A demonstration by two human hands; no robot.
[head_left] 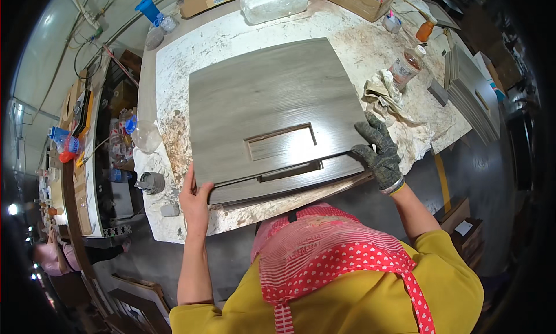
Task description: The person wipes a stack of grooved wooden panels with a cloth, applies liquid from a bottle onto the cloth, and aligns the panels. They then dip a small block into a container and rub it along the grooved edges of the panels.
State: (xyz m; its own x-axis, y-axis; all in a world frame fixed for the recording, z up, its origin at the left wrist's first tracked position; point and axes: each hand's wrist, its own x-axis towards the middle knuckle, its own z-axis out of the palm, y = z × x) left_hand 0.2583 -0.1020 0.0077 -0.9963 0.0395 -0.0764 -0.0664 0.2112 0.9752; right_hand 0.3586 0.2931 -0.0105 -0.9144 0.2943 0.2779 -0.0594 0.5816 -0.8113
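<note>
Mid-frame, left fingers point(189, 181) and right fingers point(376, 131), half-closed, grip the upper panel point(272, 96); positioning, I'd guess; shifting needs evenness.

On my remote feed I see a mustard-yellow top point(353, 311) with loose sleeves point(449, 256) cut short, leaving the forearms point(196, 270) uncovered. Over it I make out an apron point(301, 256) in fine red-and-white stripes, crossed by a bright red band point(353, 256) scattered with small white hearts. The right strap point(420, 302) repeats those hearts; the left strap point(283, 319) shows pale bars on red. The right hand point(379, 151) wears a dark, mottled grey-green glove point(389, 167), yellow-rimmed at the wrist; I see the left hand point(196, 204) ungloved.
</note>
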